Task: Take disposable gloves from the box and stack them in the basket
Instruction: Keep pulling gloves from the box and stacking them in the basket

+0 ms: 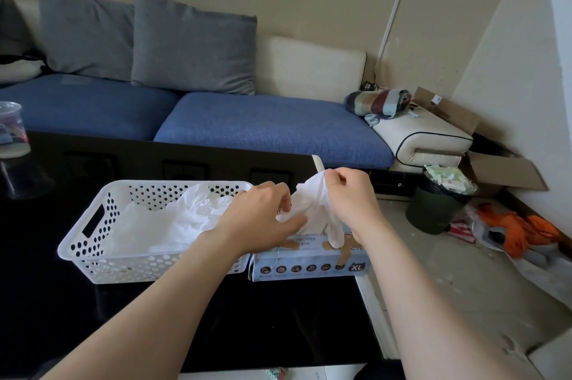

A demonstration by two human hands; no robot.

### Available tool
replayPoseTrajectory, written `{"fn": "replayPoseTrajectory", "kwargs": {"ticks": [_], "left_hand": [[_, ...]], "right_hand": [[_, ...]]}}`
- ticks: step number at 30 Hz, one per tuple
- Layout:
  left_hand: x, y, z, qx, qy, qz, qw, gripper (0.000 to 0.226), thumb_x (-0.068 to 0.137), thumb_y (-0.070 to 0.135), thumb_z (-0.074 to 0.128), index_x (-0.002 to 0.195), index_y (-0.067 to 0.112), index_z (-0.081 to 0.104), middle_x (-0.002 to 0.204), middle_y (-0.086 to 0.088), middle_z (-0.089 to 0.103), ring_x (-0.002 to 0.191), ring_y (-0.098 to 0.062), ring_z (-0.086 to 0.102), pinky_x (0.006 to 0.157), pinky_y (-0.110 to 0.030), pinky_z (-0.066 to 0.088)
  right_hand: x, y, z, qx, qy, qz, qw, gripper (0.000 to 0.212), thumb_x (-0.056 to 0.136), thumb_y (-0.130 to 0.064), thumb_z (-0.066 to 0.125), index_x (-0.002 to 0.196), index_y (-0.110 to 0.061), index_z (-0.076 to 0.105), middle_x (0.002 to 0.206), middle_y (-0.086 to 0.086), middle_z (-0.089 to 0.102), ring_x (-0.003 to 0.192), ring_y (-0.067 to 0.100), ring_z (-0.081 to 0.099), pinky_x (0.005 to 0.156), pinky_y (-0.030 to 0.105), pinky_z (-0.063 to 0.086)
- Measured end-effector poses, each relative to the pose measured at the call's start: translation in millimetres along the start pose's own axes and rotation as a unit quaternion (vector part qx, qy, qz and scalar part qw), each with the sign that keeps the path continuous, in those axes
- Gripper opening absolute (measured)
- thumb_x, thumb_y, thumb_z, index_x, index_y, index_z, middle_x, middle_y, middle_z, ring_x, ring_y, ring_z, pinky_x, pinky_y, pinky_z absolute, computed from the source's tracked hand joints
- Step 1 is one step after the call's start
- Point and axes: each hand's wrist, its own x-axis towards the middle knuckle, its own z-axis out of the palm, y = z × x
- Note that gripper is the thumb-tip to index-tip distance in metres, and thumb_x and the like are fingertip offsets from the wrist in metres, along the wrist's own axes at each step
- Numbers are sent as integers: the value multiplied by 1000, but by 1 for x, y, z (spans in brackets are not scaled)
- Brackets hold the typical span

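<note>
A white perforated basket (93,243) stands on the black table, with several white gloves (173,224) lying in it. Right beside it sits the pale blue glove box (309,268) marked XL. A white glove (312,203) hangs above the box, its fingers dangling onto the box top. My right hand (349,194) pinches its cuff at the top. My left hand (263,215) holds the glove's lower left part, over the basket's right end.
A clear plastic cup (12,132) stands at the table's far left. Behind the black table (278,317) is a blue sofa (263,125) with grey pillows. On the floor to the right are a dark bin (433,209), cardboard boxes and orange clutter (520,231).
</note>
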Motion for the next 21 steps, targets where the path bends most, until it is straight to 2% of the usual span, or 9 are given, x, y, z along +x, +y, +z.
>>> {"fn": "replayPoseTrajectory", "kwargs": {"ticks": [1, 3, 8, 11, 15, 16, 18, 19, 21], "left_hand": [[1, 0, 1, -15, 15, 4, 1000, 34, 84, 63, 66, 92, 31, 56, 93, 15, 59, 84, -6, 59, 75, -32, 53], [1, 2, 4, -40, 33, 18, 999, 28, 86, 49, 75, 89, 29, 54, 89, 13, 60, 81, -8, 59, 71, -35, 55], [4, 2, 11, -20, 26, 13, 999, 17, 93, 19, 72, 93, 27, 57, 83, 9, 62, 78, -14, 60, 72, -41, 58], [4, 3, 10, -14, 0, 5, 1000, 26, 90, 12, 71, 100, 26, 52, 81, 7, 63, 76, -17, 61, 69, -42, 58], [2, 6, 10, 41, -31, 37, 998, 45, 93, 9, 65, 117, 33, 36, 76, 1, 60, 65, -23, 60, 63, -48, 58], [2, 6, 10, 66, -41, 50, 996, 45, 96, 11, 63, 122, 35, 37, 82, 1, 61, 69, -23, 61, 66, -48, 59], [1, 6, 10, 95, -61, 68, 991, 45, 101, 14, 59, 135, 38, 44, 105, 3, 65, 90, -22, 65, 81, -45, 58], [1, 6, 11, 97, -74, 71, 990, 44, 102, 17, 56, 140, 39, 49, 115, 4, 63, 99, -21, 63, 89, -43, 55], [-1, 7, 13, 95, -88, 75, 989, 37, 105, 29, 52, 140, 38, 57, 120, 4, 50, 104, -19, 55, 97, -40, 49]], "right_hand": [[0, 0, 1, -10, 0, -6, 1000, 39, 108, -24, 49, 72, -9, 47, 63, -1, 42, 58, 13, 37, 56, 29, 30], [1, 1, 2, -23, 2, -15, 1000, 41, 108, -25, 49, 71, -8, 48, 62, 0, 43, 58, 14, 38, 56, 30, 30], [2, -2, 3, -1, 62, -31, 998, 41, 110, -24, 48, 71, -9, 48, 67, -1, 47, 60, 12, 43, 58, 30, 35], [2, -5, 2, 39, 132, -35, 990, 36, 111, -23, 46, 78, -11, 55, 72, -2, 54, 65, 10, 49, 61, 29, 41], [5, -11, -5, 150, 209, -2, 966, 34, 114, -27, 38, 100, -6, 61, 85, -1, 59, 75, 9, 54, 68, 27, 46], [5, -11, -7, 169, 223, 5, 960, 33, 115, -27, 37, 103, -7, 60, 89, -1, 60, 78, 9, 56, 69, 26, 46], [6, -13, -9, 187, 236, 3, 954, 32, 115, -28, 35, 107, -9, 59, 94, -3, 61, 83, 7, 57, 72, 24, 46], [5, -14, -9, 193, 238, -4, 952, 32, 115, -29, 35, 107, -10, 59, 95, -4, 61, 84, 6, 57, 73, 24, 46], [3, -18, -11, 204, 237, -15, 950, 31, 115, -29, 35, 104, -12, 58, 94, -5, 61, 84, 5, 57, 74, 23, 46]]}}
